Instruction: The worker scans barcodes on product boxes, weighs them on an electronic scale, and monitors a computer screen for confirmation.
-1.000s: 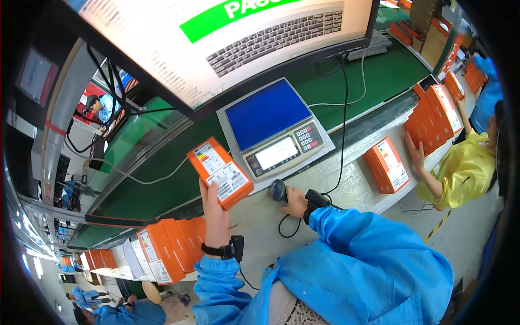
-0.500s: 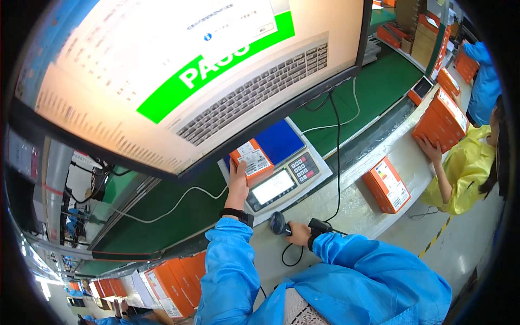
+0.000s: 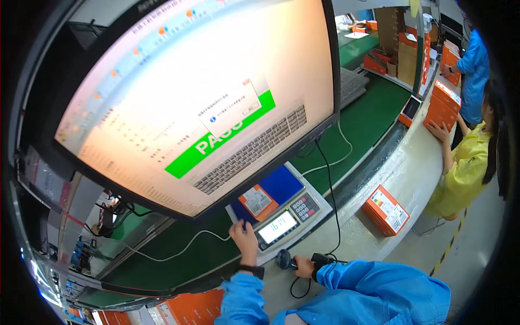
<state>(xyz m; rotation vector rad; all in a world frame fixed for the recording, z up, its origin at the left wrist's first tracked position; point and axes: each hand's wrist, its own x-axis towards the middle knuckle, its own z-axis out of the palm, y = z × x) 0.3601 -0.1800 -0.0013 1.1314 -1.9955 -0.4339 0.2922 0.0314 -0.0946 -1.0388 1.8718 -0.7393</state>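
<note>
An orange box [image 3: 257,203] with a white label rests on the blue plate of a weighing scale [image 3: 318,208]. My left hand [image 3: 245,239] is at the scale's near left edge, just off the box, with its fingers apart and nothing in them. The scale's display [image 3: 277,226] is lit. My right hand [image 3: 304,267] is closed around the handle of a black handheld scanner [image 3: 284,259], low over the bench in front of the scale. Above the scale, a large monitor [image 3: 216,65] shows a green banner and a small pop-up window.
A second labelled orange box [image 3: 385,211] lies on the bench [image 3: 352,233] to the right. Beyond it, a person in yellow [image 3: 465,168] holds orange boxes [image 3: 444,105]. A black cable [image 3: 332,189] hangs beside the scale. Behind runs a green belt [image 3: 379,108]; more orange boxes [image 3: 195,307] stand lower left.
My left hand has let go of the orange box and drawn back from it; the box now lies on the scale's plate. The view has shifted, showing more of the monitor. My right hand keeps the scanner.
</note>
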